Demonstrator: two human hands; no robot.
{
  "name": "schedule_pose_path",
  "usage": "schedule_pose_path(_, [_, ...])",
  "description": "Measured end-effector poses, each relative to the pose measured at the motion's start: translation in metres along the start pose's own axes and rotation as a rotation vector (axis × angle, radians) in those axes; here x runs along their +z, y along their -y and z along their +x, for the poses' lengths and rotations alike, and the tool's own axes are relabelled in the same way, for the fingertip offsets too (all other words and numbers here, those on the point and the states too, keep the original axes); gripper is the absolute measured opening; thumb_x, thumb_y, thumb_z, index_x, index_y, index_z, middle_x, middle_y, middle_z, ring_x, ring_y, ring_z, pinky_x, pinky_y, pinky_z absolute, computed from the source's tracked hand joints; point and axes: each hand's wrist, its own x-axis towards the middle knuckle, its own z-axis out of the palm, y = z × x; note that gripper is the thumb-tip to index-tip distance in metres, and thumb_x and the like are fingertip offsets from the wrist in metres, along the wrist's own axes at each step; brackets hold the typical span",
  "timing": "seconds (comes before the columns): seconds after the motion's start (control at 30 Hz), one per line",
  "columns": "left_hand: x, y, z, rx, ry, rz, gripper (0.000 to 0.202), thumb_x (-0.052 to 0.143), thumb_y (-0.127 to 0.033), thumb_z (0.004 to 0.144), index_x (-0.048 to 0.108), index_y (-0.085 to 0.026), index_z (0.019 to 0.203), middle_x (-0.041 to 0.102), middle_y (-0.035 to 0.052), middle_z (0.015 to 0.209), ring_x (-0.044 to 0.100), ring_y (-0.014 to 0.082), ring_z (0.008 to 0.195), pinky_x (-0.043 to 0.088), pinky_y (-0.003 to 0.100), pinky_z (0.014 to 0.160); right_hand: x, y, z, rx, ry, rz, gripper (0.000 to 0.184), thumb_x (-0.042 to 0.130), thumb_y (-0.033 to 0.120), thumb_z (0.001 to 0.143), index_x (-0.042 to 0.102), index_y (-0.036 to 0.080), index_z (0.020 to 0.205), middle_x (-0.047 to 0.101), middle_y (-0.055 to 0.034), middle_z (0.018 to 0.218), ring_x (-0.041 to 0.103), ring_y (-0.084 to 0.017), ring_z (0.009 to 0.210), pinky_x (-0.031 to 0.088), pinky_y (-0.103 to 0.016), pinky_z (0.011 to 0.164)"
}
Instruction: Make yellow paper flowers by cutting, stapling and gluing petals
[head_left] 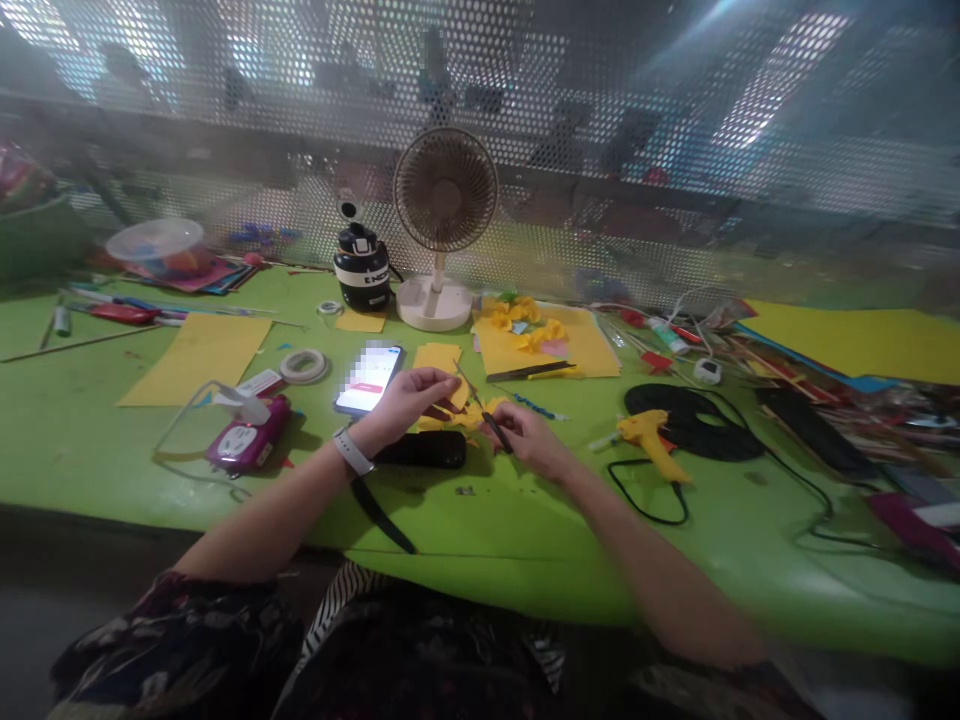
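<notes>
My left hand (405,405), with a pale watch on its wrist, pinches a small piece of yellow paper (456,396) between thumb and fingers. In my right hand (531,440) is a pair of scissors (498,432), the blades pointing up and left, close beside that piece. Yellow paper scraps lie on the green table (480,530) under both hands. A black case (431,450) rests below my left hand. Just left of the same hand lies a lit phone (369,378). Beyond the hands, yellow paper flowers (525,320) sit on a yellow sheet (592,345).
A small fan (445,195) and a black bottle (363,270) stand at the back. Left are a tape roll (304,366) and a purple power strip (251,435). A yellow glue gun (654,440) with its cable lies right, beside crowded craft supplies.
</notes>
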Motion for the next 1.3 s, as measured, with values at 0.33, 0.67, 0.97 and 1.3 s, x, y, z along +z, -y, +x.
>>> schedule_pose_path(0.33, [-0.004, 0.002, 0.002, -0.003, 0.019, 0.023, 0.042, 0.082, -0.051, 0.072, 0.072, -0.014, 0.087, 0.071, 0.0035, 0.079, 0.071, 0.0120, 0.066, 0.057, 0.019, 0.058, 0.001, 0.004, -0.001, 0.021, -0.017, 0.004, 0.052, 0.079, 0.064, 0.065, 0.050, 0.021, 0.070, 0.053, 0.0042, 0.061, 0.051, -0.013, 0.057, 0.041, -0.027, 0.054])
schedule_pose_path(0.67, [-0.003, -0.001, 0.002, -0.005, 0.028, -0.003, 0.038, 0.083, -0.047, 0.072, 0.071, -0.014, 0.085, 0.071, 0.0043, 0.078, 0.072, 0.0136, 0.065, 0.056, 0.019, 0.055, 0.003, 0.004, -0.002, 0.029, -0.026, 0.016, 0.051, 0.078, 0.064, 0.065, 0.051, 0.022, 0.069, 0.055, 0.0038, 0.059, 0.055, -0.014, 0.055, 0.045, -0.029, 0.054])
schedule_pose_path(0.97, [-0.006, -0.001, 0.002, -0.010, 0.029, 0.011, 0.037, 0.083, -0.045, 0.074, 0.070, -0.013, 0.087, 0.071, 0.0041, 0.079, 0.073, 0.0141, 0.068, 0.057, 0.020, 0.056, 0.001, 0.002, 0.000, 0.022, -0.054, 0.024, 0.054, 0.081, 0.066, 0.061, 0.052, 0.021, 0.067, 0.055, 0.0041, 0.057, 0.054, -0.013, 0.052, 0.045, -0.028, 0.051])
schedule_pose_path(1.3, [-0.006, -0.008, 0.006, -0.256, -0.111, -0.329, 0.021, 0.061, -0.035, 0.096, 0.064, -0.013, 0.094, 0.073, 0.0077, 0.075, 0.076, 0.0191, 0.072, 0.059, 0.022, 0.057, -0.017, 0.001, 0.008, 0.034, -0.236, 0.028, 0.053, 0.082, 0.065, 0.061, 0.058, 0.019, 0.074, 0.063, -0.0002, 0.065, 0.052, -0.011, 0.053, 0.043, -0.025, 0.045])
